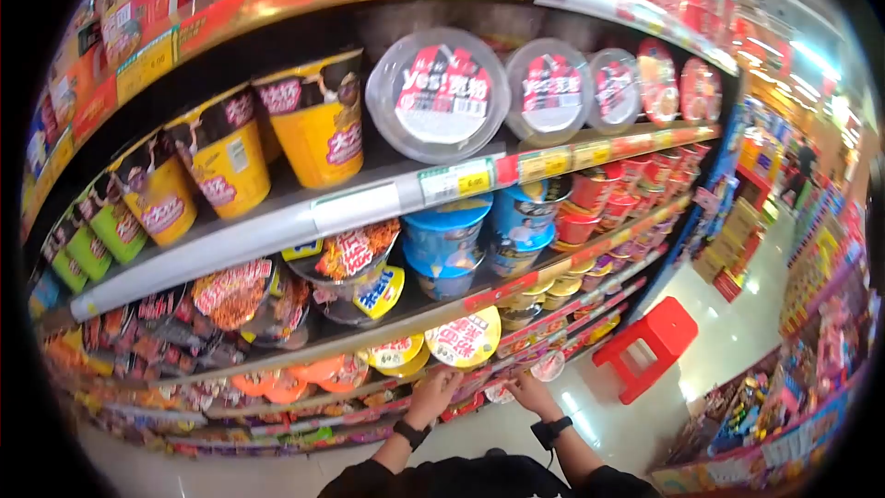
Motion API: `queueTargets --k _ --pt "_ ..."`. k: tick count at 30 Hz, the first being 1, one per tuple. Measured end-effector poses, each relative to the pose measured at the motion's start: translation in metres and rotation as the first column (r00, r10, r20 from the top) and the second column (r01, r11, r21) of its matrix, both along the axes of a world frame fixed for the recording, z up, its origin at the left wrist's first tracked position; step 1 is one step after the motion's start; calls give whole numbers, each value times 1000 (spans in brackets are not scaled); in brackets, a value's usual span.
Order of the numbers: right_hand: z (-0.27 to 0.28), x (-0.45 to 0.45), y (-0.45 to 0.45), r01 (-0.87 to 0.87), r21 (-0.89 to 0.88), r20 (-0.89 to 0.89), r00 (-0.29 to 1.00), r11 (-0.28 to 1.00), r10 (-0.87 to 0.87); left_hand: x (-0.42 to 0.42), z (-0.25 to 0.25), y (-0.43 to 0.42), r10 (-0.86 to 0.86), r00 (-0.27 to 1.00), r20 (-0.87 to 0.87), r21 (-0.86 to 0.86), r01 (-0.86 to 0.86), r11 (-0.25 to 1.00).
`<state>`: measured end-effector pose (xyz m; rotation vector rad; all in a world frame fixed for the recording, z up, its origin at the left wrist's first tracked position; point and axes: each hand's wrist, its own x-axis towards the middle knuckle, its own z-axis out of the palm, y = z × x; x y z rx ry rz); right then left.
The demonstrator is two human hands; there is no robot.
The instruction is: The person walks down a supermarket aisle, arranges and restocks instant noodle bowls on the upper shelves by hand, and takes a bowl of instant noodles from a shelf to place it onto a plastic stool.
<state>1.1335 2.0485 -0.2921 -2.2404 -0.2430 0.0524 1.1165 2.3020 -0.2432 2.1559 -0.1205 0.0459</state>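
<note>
As the left hand [437, 389] met the white bowl [464, 337] below blue tubs [444, 249], the right hand [534, 394] hung nearby; whether either pinched anything, I couldn't tell. A red stool [666, 325] stood rightward.

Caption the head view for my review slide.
Left hand by a yellow lid, right hand further right, before stocked shelves; red stool on the floor.

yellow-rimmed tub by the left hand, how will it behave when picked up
The yellow-rimmed tub will probably keep its shape, judging by its even round rim. That circular outline suggests it might roll if tipped on edge.
</note>
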Motion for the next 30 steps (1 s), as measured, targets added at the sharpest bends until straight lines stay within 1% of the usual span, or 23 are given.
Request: queueTargets --k 1,3,5,7,8,9,10,11,12,13,14,15,17,18,21,24,25,26,27,28,30 --pt "-10 12 0 -2 -109 -14 1000 994 1 9 -20 -3 68 996 -55 -43 -71 997" --pt "-36 37 1 -36 -82 -48 998 996 33 21 -29 -13 139 983 -118 -147 -156 977" --pt "-62 59 5 -60 -96 -114 992 994 49 27 -33 -22 173 967 -189 -302 -224 927" --pt "-67 74 12 -85 1 -250 965 996 83 31 -29 -33 230 941 -247 -400 -315 861" --pt "-54 78 18 -112 130 -217 966 985 139 29 -7 -42 264 942 -205 -461 -331 823" --pt "-35 78 21 -111 205 -300 939 972 170 30 -7 -44 270 942 -198 -455 -332 826" --pt "-49 87 24 -140 267 -272 938 954 214 30 -2 -46 284 925 -251 -419 -368 830" --pt "-49 90 29 -166 329 -242 937 930 253 30 4 -47 296 906 -303 -380 -399 834" --pt "-49 92 30 -188 372 -239 927 909 289 33 -3 -48 324 888 -327 -476 -451 755" --pt "-32 91 34 -204 417 -234 918 886 321 38 -9 -48 348 869 -353 -560 -494 665" --pt "-40 96 39 -142 512 -312 888 847 337 38 10 -51 402 835 -376 -558 -550 621" --pt "-47 100 38 -93 538 -383 858 838 341 41 12 -47 416 833 -365 -514 -552 657" --pt "-36 103 43 -34 477 -360 904 878 231 45 7 -46 455 824 -338 -536 -566 626" --pt "-32 105 44 0 506 -397 888 863 232 46 4 -43 415 839 -352 -541 -544 641" --pt "-31 107 44 64 519 -380 910 852 163 44 8 -49 436 819 -373 -623 -569 536" --pt "-30 112 46 14 424 -268 957 906 111 41 14 -50 418 843 -340 -688 -526 500" --pt "-37 111 45 3 388 -239 966 922 98 40 15 -49 423 842 -334 -685 -525 505" --pt "-43 112 49 21 428 -217 973 904 80 39 15 -47 441 836 -328 -674 -534 511" --pt "-50 110 47 20 400 -191 980 916 62 36 16 -45 457 830 -322 -662 -542 518" --pt "-42 108 47 22 372 -166 985 928 44 35 11 -41 467 828 -310 -666 -539 515" --pt "-39 106 48 30 342 -136 991 939 18 29 26 -40 463 837 -291 -660 -526 536"
